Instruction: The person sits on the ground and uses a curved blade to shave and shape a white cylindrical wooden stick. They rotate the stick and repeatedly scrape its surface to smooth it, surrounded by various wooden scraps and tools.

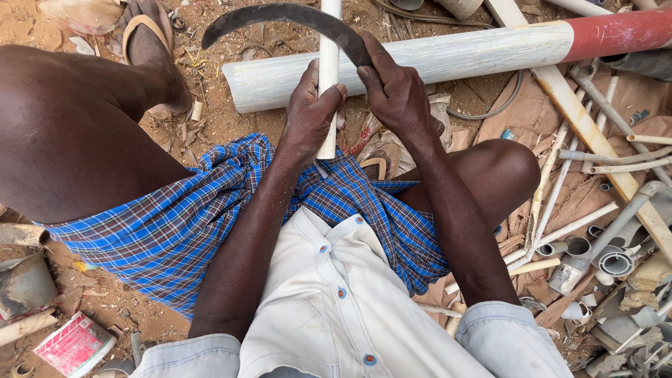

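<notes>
My left hand (313, 105) is wrapped around a thin white pipe (329, 42) that stands upright between my knees. My right hand (395, 91) grips the handle end of a dark curved sickle blade (280, 17). The blade arcs to the left across the upper part of the thin pipe, touching or nearly touching it. Both hands sit close together above my blue checked cloth (210, 203). The pipe's lower end is hidden behind my left hand and the cloth.
A thick white pipe with a red end (490, 52) lies across the sandy ground behind my hands. Several thin pipes and grey pipe fittings (602, 252) are piled at the right. My sandalled foot (150, 42) is at top left. Scraps and a red packet (73, 343) lie at bottom left.
</notes>
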